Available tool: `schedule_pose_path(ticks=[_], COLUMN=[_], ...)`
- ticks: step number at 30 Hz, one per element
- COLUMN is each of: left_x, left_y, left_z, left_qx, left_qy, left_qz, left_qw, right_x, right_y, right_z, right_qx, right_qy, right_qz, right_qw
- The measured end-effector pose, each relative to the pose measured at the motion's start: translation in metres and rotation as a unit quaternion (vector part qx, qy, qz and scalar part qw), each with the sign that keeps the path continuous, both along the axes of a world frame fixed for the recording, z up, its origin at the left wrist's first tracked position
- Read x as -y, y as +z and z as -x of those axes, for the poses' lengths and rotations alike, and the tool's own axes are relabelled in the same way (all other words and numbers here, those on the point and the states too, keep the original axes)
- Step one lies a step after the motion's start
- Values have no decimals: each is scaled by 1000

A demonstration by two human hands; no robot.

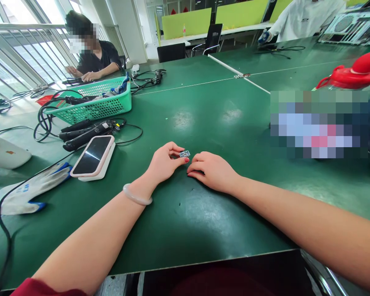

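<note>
A tiny blue and silver chip-like part (184, 154) lies just above the green table (203, 222), pinched at its left side by the fingertips of my left hand (165, 162). That wrist wears a pale bangle (137, 196). My right hand (212, 170) rests on the table right beside the part, fingers curled under and closed, with nothing visible in them.
A phone (93, 156) on a white stand lies to the left, with work gloves (31, 190), black cabled tools (86, 133) and a green basket (94, 102) beyond. One person sits at the far left, another stands at the far right. A red-capped item (354, 74) sits at the right.
</note>
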State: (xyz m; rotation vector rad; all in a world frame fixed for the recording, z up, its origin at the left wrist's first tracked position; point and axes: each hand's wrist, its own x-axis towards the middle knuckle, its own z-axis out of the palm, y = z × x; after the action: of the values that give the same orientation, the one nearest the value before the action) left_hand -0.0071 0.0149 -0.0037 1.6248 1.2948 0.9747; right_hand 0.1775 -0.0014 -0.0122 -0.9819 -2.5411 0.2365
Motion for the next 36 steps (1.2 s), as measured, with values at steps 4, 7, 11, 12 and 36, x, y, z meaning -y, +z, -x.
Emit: schedule_pose_path(ticks=[4, 7, 11, 12, 36], left_x=[1, 2, 5, 6, 21], left_y=[2, 2, 4, 5, 20], left_z=[0, 0, -1, -2, -12], left_qx=[-30, -31, -40, -50, -154], left_qy=[0, -5, -6, -5, -10], left_qz=[-2, 5, 3, -3, -96], left_qw=[1000, 1000, 999, 999, 983], right_x=[-2, -4, -3, -2, 4], right_y=[3, 7, 11, 11, 8], right_z=[-3, -8, -12, -12, -8], right_qx=[-14, -83, -151, -154, -76], right_qy=[-6, -48, -89, -95, -95], right_qz=[3, 16, 21, 24, -27], right_qw=[1000, 995, 984, 983, 992])
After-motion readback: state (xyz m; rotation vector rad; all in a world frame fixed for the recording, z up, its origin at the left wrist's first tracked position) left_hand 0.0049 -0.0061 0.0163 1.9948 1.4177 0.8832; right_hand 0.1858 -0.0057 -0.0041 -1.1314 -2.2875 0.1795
